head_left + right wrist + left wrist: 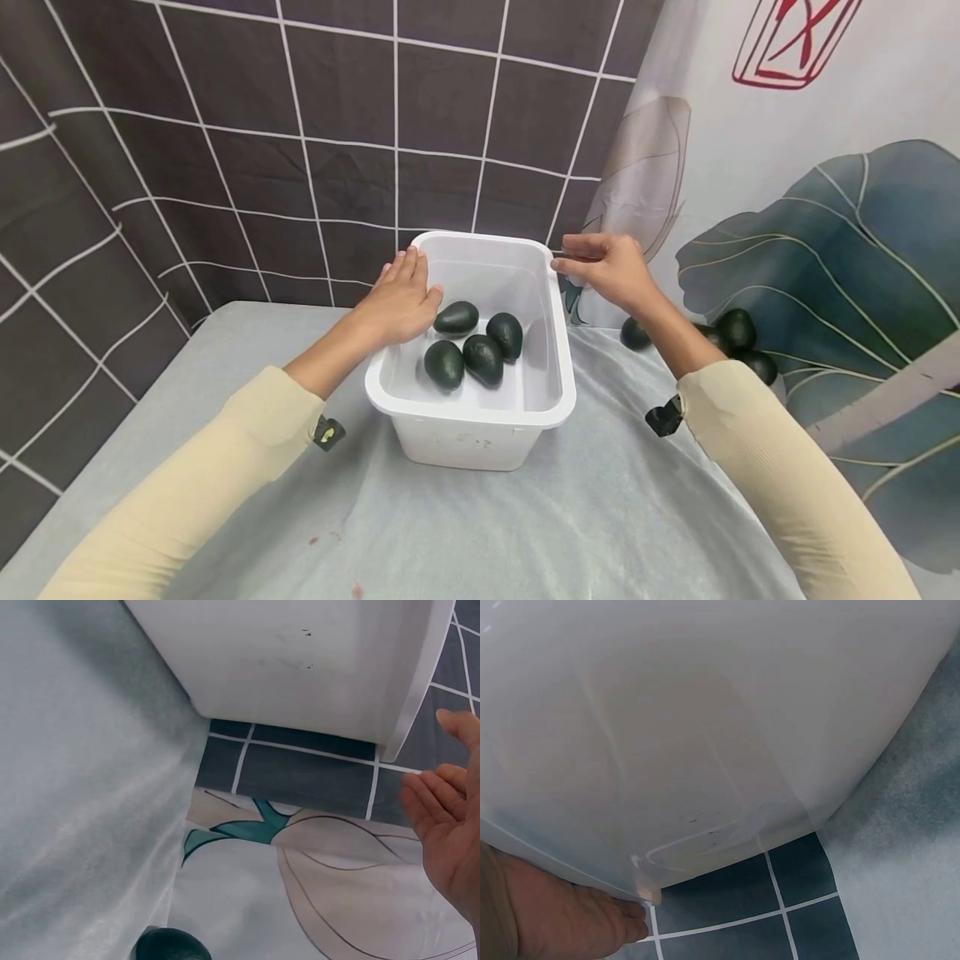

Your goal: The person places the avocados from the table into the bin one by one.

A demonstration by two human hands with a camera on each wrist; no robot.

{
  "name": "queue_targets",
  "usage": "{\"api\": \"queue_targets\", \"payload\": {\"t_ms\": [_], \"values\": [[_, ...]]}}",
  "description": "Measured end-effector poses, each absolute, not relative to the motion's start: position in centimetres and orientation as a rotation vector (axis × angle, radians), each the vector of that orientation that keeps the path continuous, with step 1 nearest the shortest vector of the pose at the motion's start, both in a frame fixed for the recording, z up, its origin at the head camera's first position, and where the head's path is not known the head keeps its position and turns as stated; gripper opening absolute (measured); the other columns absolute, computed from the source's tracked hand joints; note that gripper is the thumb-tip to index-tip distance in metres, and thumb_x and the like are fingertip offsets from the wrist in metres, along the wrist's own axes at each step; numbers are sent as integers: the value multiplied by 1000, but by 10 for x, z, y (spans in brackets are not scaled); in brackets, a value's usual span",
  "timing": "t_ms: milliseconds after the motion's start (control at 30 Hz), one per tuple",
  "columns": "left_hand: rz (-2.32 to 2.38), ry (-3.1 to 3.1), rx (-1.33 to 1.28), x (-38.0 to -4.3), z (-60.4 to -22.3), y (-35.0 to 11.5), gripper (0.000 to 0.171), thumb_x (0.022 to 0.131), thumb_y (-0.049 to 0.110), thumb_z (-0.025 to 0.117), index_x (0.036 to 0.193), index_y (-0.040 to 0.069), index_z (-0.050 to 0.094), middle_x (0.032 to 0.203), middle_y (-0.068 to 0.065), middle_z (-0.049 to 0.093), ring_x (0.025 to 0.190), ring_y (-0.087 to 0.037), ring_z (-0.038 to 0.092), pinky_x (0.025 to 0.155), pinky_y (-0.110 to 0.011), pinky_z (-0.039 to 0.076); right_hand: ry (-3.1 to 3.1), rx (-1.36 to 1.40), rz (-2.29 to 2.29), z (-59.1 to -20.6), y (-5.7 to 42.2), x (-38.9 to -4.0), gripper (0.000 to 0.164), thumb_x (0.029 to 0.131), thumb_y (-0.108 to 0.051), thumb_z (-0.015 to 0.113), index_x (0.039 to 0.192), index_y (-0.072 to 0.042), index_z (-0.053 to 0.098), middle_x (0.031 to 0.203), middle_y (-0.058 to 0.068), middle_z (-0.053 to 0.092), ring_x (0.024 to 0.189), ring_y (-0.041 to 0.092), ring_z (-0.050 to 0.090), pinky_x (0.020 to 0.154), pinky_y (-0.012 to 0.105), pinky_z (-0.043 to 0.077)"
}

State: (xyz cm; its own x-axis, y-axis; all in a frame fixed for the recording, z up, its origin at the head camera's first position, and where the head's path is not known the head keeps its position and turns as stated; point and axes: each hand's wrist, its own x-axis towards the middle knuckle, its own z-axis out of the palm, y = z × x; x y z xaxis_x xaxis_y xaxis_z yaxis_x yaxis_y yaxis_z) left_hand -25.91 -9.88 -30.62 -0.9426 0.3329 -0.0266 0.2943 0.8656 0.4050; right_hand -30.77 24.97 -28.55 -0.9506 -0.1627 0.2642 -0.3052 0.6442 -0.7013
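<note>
A white plastic tub (468, 440) stands on the cloth, with several dark green avocados (483, 360) lying on its floor. My left hand (400, 302) rests on the tub's left rim, fingers stretched toward the far corner. The left wrist view shows that hand (570, 915) beside the tub wall (705, 750). Near the far right corner is my right hand (607, 265), thumb and fingers parted and nothing between them. In the right wrist view a small gap separates this hand (454, 825) from the tub rim (420, 697).
More avocados (737, 331) lie on the right, partly behind my right forearm. Grey-blue cloth (600, 500) covers the table. Behind the tub hangs a dark sheet with a white grid (337, 100); a leaf-patterned sheet (825, 242) hangs at the right.
</note>
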Motion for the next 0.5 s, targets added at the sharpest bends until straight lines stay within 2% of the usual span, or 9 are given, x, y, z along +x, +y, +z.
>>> {"api": "queue_targets", "payload": {"t_ms": [133, 233, 333, 433, 500], "values": [[617, 2939, 494, -258, -305, -99, 79, 119, 39, 23, 176, -10, -2, 188, -29, -11, 178, -45, -8, 147, -54, -4, -2696, 387, 1180, -288, 252, -305, 57, 99, -35, 88, 144, -2, 76, 143, 17, 79, 132, 36, 78, 82, 7, 54], [617, 2938, 495, -258, -306, -100, 80, 119, 40, 23, 176, -10, -1, 188, -29, -11, 178, -45, -9, 147, -54, -4, -2697, 386, 1170, -292, 254, -305, 57, 100, -37, 87, 145, -3, 76, 143, 16, 80, 132, 35, 78, 89, 13, 56], [619, 2940, 495, -259, -306, -100, 79, 119, 39, 24, 176, -11, 0, 187, -29, -11, 178, -45, -8, 147, -55, -3, -2698, 393, 1165, -295, 256, -303, 57, 101, -37, 87, 146, -3, 76, 144, 16, 79, 134, 35, 77, 101, 29, 63], [618, 2946, 501, -259, -307, -99, 79, 119, 38, 24, 176, -12, 1, 187, -30, -10, 178, -46, -8, 147, -56, -2, -2707, 399, 1163, -296, 258, -301, 59, 101, -37, 86, 147, -2, 74, 146, 17, 78, 136, 37, 76, 111, 48, 63], [619, 2949, 506, -259, -307, -99, 79, 119, 38, 23, 175, -12, 1, 187, -31, -9, 178, -46, -7, 147, -56, -1, -2711, 400, 1162, -298, 259, -300, 61, 101, -38, 86, 147, -1, 74, 147, 18, 77, 137, 37, 75, 112, 51, 62]]}}
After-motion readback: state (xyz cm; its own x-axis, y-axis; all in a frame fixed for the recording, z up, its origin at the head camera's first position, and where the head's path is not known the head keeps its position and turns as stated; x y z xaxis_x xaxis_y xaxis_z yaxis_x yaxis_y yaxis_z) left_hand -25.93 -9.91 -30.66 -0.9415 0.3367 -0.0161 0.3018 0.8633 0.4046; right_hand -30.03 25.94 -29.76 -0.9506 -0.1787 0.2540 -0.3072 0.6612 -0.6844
